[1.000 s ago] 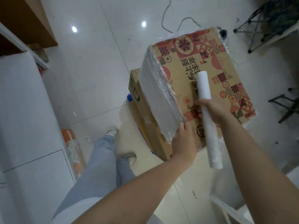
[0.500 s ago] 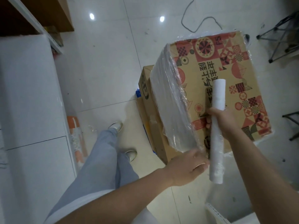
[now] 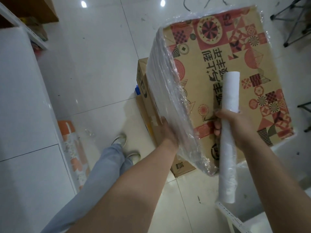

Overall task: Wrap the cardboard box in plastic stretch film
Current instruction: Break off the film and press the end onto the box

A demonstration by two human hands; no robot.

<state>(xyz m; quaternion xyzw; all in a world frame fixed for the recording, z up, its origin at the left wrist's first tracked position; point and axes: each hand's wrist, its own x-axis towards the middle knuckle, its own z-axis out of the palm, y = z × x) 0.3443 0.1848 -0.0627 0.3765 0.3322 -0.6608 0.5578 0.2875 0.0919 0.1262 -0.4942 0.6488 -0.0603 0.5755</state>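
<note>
A brown cardboard box [image 3: 218,52] with red and black patterns stands tilted on a plain box [image 3: 148,105]. Clear stretch film [image 3: 170,105] covers its left side in many layers and crinkles over the near corner. My right hand [image 3: 235,126] grips a white roll of stretch film [image 3: 229,132] around its middle, held upright over the box's patterned face. My left hand [image 3: 166,132] reaches under the film-covered left side, fingers pressed against it and partly hidden behind the film.
White tiled floor all round. A white cabinet [image 3: 21,115] stands at the left, with an orange-and-white package [image 3: 74,152] leaning at its foot. My legs and shoes [image 3: 121,140] are below the boxes. Metal stand legs [image 3: 294,19] at top right, a white frame [image 3: 235,221] at bottom right.
My left hand has slid from the box's near corner to under its film-covered left side. The roll in my right hand keeps its place over the box; the camera has moved closer.
</note>
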